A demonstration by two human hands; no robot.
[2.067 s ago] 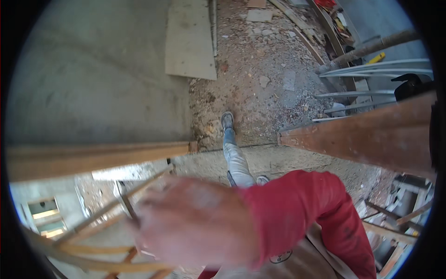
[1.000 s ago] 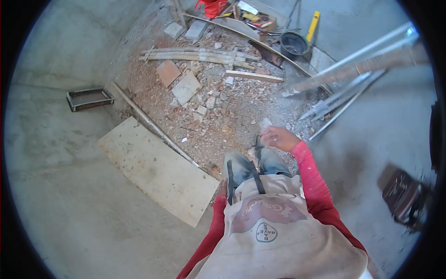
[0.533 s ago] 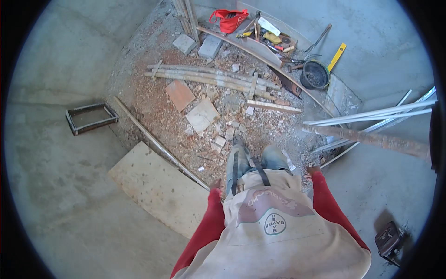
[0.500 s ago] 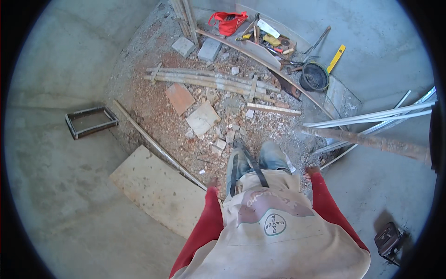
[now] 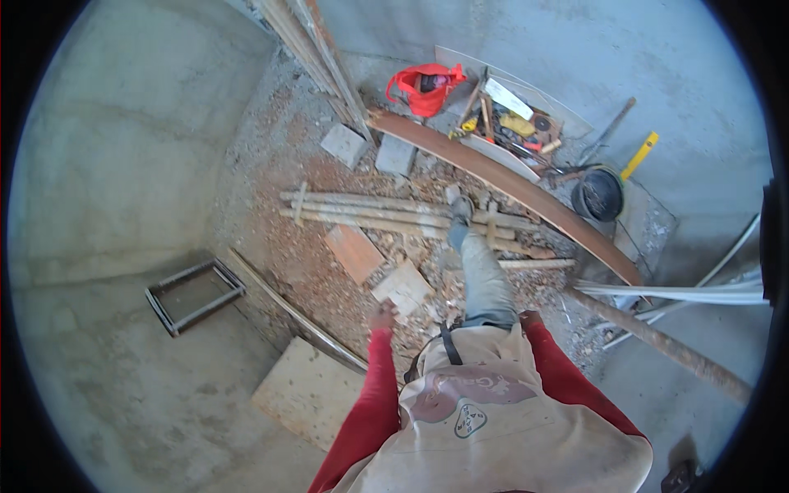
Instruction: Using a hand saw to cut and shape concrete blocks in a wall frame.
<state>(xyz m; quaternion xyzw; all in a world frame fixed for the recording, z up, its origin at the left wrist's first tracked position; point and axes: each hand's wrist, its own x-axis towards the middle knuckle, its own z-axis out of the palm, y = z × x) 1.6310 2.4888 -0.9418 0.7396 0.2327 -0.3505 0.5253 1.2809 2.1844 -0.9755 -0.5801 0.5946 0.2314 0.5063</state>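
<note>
My left hand (image 5: 384, 314) hangs beside my body with its fingers loosely apart and nothing in it. Closest to it on the ground is a pale square tile (image 5: 403, 287), with a reddish tile (image 5: 354, 253) farther off. By my right thigh is my right hand (image 5: 530, 318); its fingers are small and dark, so their pose is unclear. One leg (image 5: 485, 279) reaches forward, its shoe (image 5: 462, 209) at several long wooden poles (image 5: 362, 207) lying across the rubble.
A long brown board (image 5: 501, 185) stands on edge before hand tools (image 5: 514, 123), a red bag (image 5: 426, 90) and a black bucket (image 5: 597, 195) with a yellow level (image 5: 639, 156). White pipes (image 5: 690, 292) and a rusty pole (image 5: 657, 341) lie right; a rectangular frame (image 5: 196, 294) and plywood (image 5: 312, 390) lie left.
I have stepped forward, one leg now stretched out to the wooden poles. The surroundings have shifted in view, and my left hand has swung forward. Neither hand has visibly taken anything.
</note>
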